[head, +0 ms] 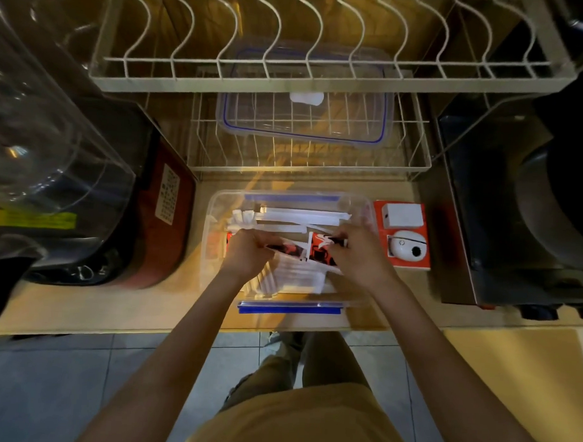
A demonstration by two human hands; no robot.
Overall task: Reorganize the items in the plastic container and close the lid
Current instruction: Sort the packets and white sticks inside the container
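Both hands, left hand [246,252] and right hand [356,253], pinch red-black sachets [319,251] inside the plastic container [215,198]

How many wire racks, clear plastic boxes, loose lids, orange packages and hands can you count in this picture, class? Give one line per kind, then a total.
Wire racks: 2
Clear plastic boxes: 1
Loose lids: 1
Orange packages: 1
Hands: 2, left hand, right hand
Total: 7

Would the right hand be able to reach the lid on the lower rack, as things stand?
Probably, once freed: the right hand grips a red packet in the container, and the lid lies uncovered just beyond.
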